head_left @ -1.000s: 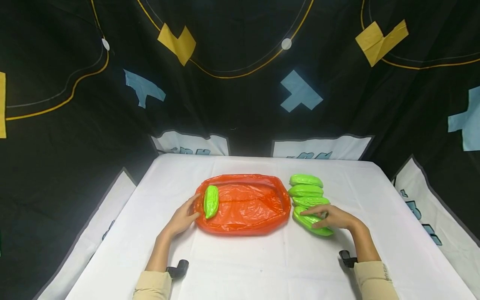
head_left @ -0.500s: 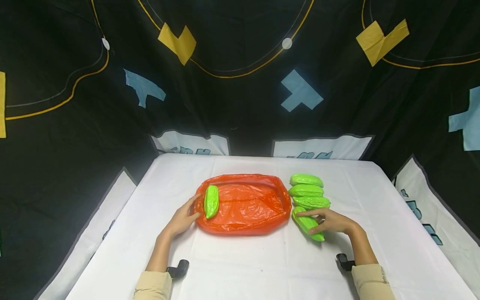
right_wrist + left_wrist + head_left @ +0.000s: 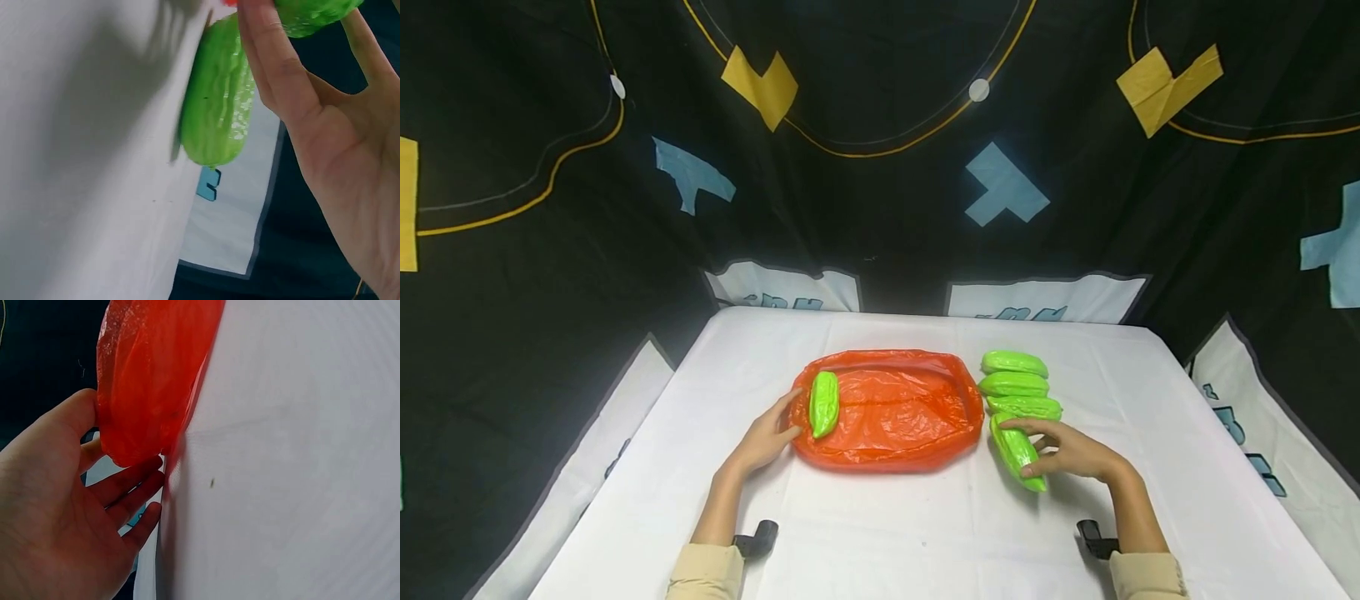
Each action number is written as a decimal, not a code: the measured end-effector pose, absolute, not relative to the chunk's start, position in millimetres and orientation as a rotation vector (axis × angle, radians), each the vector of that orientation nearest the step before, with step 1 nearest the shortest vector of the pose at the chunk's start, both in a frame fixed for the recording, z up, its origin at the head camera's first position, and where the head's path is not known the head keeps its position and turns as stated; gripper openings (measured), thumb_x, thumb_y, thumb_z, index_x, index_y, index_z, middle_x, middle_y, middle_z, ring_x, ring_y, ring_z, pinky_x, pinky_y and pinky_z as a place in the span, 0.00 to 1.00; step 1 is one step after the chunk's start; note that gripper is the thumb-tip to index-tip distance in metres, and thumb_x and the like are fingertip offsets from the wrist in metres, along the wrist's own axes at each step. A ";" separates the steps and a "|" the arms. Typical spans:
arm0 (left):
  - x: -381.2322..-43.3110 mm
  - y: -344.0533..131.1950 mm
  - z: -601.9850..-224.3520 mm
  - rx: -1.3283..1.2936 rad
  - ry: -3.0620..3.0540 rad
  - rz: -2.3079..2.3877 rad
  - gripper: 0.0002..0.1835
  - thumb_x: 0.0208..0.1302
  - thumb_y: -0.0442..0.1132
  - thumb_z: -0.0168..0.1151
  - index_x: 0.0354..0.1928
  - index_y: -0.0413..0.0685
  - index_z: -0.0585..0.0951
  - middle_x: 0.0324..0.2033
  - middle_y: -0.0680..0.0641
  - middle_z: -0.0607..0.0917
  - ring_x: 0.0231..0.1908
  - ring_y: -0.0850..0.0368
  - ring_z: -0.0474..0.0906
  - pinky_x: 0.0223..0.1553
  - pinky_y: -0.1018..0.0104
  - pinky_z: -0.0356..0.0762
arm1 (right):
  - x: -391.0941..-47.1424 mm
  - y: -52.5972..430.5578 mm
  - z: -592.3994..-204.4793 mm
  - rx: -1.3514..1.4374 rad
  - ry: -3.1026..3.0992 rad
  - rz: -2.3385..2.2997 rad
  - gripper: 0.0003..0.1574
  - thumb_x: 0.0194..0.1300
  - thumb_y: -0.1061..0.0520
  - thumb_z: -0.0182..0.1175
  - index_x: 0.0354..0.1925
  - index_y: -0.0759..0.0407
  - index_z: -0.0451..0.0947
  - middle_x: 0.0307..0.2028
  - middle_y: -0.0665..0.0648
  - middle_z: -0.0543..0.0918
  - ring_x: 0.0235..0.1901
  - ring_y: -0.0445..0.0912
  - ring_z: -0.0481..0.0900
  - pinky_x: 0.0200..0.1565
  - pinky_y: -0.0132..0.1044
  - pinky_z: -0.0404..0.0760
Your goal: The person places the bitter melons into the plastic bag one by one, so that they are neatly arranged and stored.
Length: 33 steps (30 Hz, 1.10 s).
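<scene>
My right hand (image 3: pixel 1071 450) pinches a green bitter melon (image 3: pixel 1017 450) between thumb and fingers. A shadow lies under this melon, and in the right wrist view it shows at the top edge, above the white cloth. Just beyond it, several more bitter melons (image 3: pixel 1013 384) lie in a column. The nearest one of these (image 3: pixel 219 94) appears beside my fingers in the right wrist view. My left hand (image 3: pixel 766 435) rests with loosely extended fingers against the left side of a red plastic bag (image 3: pixel 887 460), spread open like a shallow tray. Inside it, at the left, lies one bitter melon (image 3: pixel 824 404).
A white cloth (image 3: pixel 880 542) covers the table. Dark fabric (image 3: pixel 865 217) with yellow and blue patches hangs behind and at the sides. A black wrist mount sits on each forearm.
My right hand has taken the nearest bitter melon, turned it from lying crosswise to a steeper angle and raised it slightly. My left hand stays at the bag.
</scene>
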<state>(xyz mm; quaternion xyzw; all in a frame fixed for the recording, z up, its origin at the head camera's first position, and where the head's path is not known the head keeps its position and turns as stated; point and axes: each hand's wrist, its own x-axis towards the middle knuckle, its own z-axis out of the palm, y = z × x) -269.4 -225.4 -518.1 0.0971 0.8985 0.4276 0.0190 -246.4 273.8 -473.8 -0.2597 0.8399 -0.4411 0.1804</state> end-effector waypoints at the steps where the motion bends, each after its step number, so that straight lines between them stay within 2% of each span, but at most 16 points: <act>1: -269.3 -225.2 -518.0 0.292 2.784 1.329 0.37 0.60 0.36 0.57 0.70 0.52 0.56 0.67 0.39 0.60 0.65 0.39 0.53 0.63 0.41 0.49 | -245.4 273.5 -472.3 -0.719 2.382 -1.262 0.41 0.51 0.52 0.70 0.63 0.50 0.66 0.62 0.59 0.66 0.52 0.60 0.70 0.48 0.46 0.76; 9: -269.7 -224.6 -519.4 0.294 2.789 1.322 0.37 0.60 0.37 0.57 0.70 0.51 0.55 0.67 0.38 0.60 0.65 0.38 0.53 0.63 0.41 0.49 | -247.5 257.7 -459.6 -0.639 2.431 -1.432 0.43 0.50 0.50 0.70 0.63 0.43 0.65 0.63 0.54 0.64 0.55 0.63 0.67 0.49 0.47 0.76; 13: -269.3 -224.7 -520.4 0.265 2.799 1.302 0.37 0.60 0.37 0.58 0.70 0.52 0.55 0.67 0.38 0.59 0.65 0.38 0.53 0.63 0.41 0.49 | -258.7 239.3 -454.1 -0.641 2.516 -1.483 0.43 0.51 0.48 0.70 0.64 0.41 0.64 0.64 0.52 0.64 0.54 0.63 0.70 0.49 0.48 0.77; 15: -268.9 -225.0 -520.7 0.254 2.801 1.282 0.37 0.61 0.38 0.57 0.70 0.51 0.55 0.67 0.38 0.59 0.65 0.38 0.52 0.63 0.40 0.49 | -264.7 227.0 -450.3 -0.647 2.549 -1.510 0.43 0.51 0.48 0.70 0.64 0.42 0.64 0.64 0.52 0.63 0.53 0.62 0.70 0.48 0.47 0.77; 19: -268.4 -225.8 -521.1 0.238 2.810 1.258 0.37 0.60 0.38 0.58 0.70 0.50 0.55 0.67 0.38 0.59 0.65 0.38 0.53 0.63 0.40 0.49 | -269.6 196.3 -435.1 -0.660 2.557 -1.577 0.44 0.52 0.55 0.70 0.65 0.49 0.63 0.65 0.58 0.62 0.51 0.64 0.72 0.46 0.46 0.79; 24: -270.3 -226.9 -522.6 0.249 2.844 1.243 0.37 0.60 0.38 0.58 0.70 0.49 0.55 0.66 0.37 0.60 0.65 0.37 0.54 0.63 0.40 0.49 | -267.3 159.3 -410.9 -0.697 2.542 -1.612 0.43 0.53 0.61 0.68 0.65 0.58 0.62 0.59 0.65 0.69 0.49 0.62 0.74 0.42 0.42 0.81; 30: -272.0 -225.7 -523.3 0.286 2.874 1.233 0.38 0.58 0.38 0.59 0.70 0.48 0.56 0.65 0.36 0.62 0.64 0.36 0.56 0.62 0.40 0.51 | -274.9 129.8 -412.6 -0.810 2.517 -1.557 0.42 0.53 0.62 0.68 0.65 0.61 0.62 0.57 0.66 0.70 0.50 0.63 0.73 0.47 0.48 0.79; 33: -271.8 -225.5 -521.9 0.284 2.880 1.227 0.38 0.58 0.38 0.59 0.70 0.47 0.56 0.64 0.35 0.62 0.63 0.35 0.56 0.62 0.40 0.51 | -288.8 118.8 -431.0 -0.813 2.523 -1.556 0.43 0.52 0.58 0.69 0.65 0.56 0.64 0.59 0.63 0.70 0.50 0.62 0.74 0.48 0.50 0.78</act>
